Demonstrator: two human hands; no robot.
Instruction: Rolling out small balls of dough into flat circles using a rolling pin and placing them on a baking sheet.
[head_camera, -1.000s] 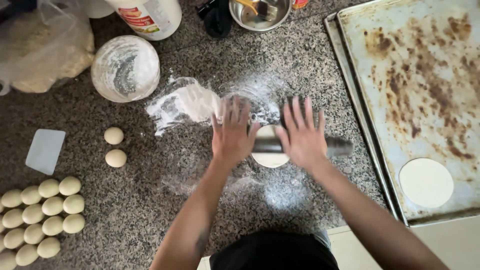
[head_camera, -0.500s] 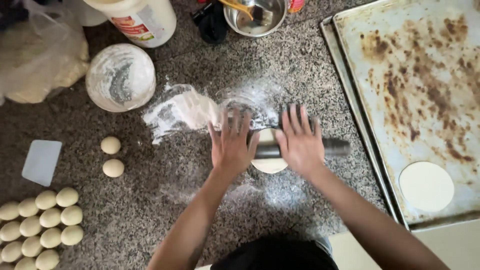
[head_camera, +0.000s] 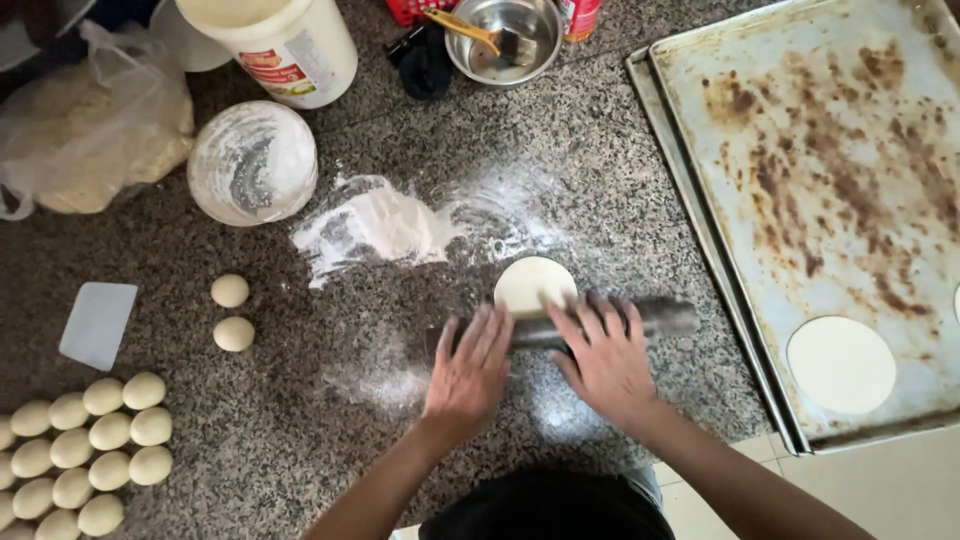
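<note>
rolling pin (head_camera: 600, 322): dark, lying crosswise at centre frame on the speckled granite counter (head_camera: 300, 470), its right end sticking out past the hands, its middle blurred. dough round (head_camera: 535, 285): pale, flattened, just above the pin at centre, its lower edge under the pin.

left hand (head_camera: 468, 372): palm down, fingers spread flat, fingertips on the pin's left part; not closed around it. right hand (head_camera: 603, 358): palm down, fingers spread and laid over the pin's middle; likewise flat, no pinch.

flour patch (head_camera: 375, 222): loose white heap and smear, upper left of the dough round; a fainter dusting lies below the left hand.

two dough balls (head_camera: 232, 312): small, one above the other, left of centre, well apart from the hands. dough ball cluster (head_camera: 85, 445): many more, in rows touching one another, lower left corner. plastic scraper (head_camera: 97, 324): pale, rectangular, flat, above the cluster.

flour tub (head_camera: 252, 162): round, white-coated inside, upper left. white bucket (head_camera: 285, 45): labelled, top edge, behind the tub. plastic bag (head_camera: 85, 120): clear, bulging, far upper left. steel bowl (head_camera: 505, 35): top centre, with a brush (head_camera: 475, 30) resting in it.

baking tray (head_camera: 820, 150): large, stained brown, right side of frame. rolled disc (head_camera: 841, 364): pale round lying on the tray's lower right part.
</note>
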